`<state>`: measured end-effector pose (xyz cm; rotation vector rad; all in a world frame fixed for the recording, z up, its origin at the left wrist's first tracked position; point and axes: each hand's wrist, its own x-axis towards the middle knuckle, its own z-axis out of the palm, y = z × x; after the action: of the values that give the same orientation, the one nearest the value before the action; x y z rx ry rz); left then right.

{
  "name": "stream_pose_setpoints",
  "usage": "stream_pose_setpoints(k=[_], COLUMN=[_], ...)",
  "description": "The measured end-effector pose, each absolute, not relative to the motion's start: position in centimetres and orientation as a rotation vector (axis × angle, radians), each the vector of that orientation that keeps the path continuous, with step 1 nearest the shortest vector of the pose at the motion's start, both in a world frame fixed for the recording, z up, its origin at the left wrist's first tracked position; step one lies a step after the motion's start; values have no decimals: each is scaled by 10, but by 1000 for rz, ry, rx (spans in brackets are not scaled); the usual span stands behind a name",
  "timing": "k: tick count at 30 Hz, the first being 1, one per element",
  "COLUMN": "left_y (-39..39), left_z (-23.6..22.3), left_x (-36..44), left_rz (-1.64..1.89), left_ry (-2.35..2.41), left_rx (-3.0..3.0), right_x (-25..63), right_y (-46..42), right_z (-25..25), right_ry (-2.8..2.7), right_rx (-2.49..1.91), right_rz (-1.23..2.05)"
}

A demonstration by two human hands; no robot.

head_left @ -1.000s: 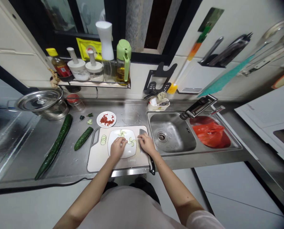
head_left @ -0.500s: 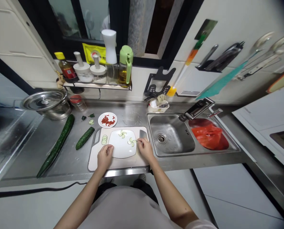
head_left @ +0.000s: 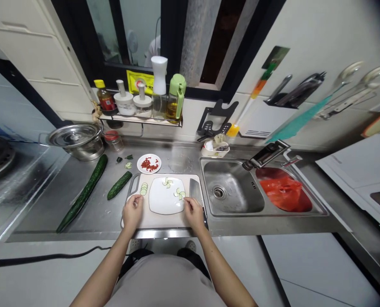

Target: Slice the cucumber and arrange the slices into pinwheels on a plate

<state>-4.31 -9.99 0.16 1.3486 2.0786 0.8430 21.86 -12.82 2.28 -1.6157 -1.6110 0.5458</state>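
Observation:
A white square plate [head_left: 166, 203] lies on the cutting board [head_left: 158, 220], with two pinwheels of thin cucumber slices, one near its top edge [head_left: 167, 182] and one at its right side [head_left: 179, 194]. My left hand [head_left: 133, 214] is over the board's left part, fingertips pinched just below a short row of cucumber slices [head_left: 144, 189]. At the plate's right edge, my right hand [head_left: 194, 214] has its fingers closed together beside the right pinwheel. Whatever either pinch holds is too small to make out. A knife [head_left: 195, 188] lies on the board's right side, partly behind my right hand.
Left of the board lie a cut cucumber [head_left: 119, 185] and a long whole cucumber [head_left: 83, 194]. A small plate of chopped red pieces [head_left: 149, 163] touches the board's back area. The sink [head_left: 233, 187] is on the right, a lidded steel pot [head_left: 78, 143] at back left.
My left hand has moved left, off the plate's edge toward the row of slices. My right hand has drawn slightly down from the right pinwheel. The camera view has shifted.

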Motion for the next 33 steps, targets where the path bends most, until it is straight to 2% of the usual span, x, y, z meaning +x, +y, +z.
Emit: stream_pose_setpoints(k=[16,27,33], left_y=[-79,-65,-66], left_z=[5,-4,0], left_x=[-42,-35,-31], left_rz=[514,466,558], left_ry=[2322,2375,2338], left_rx=[1362,1421,1372], right_x=[216,218,219], right_y=[-144,-152,-153], right_z=[22,13,14], right_ry=[-1592,-1583,-1578], right_rx=[-1588,-1600,-1600], right_rz=[531,545,552])
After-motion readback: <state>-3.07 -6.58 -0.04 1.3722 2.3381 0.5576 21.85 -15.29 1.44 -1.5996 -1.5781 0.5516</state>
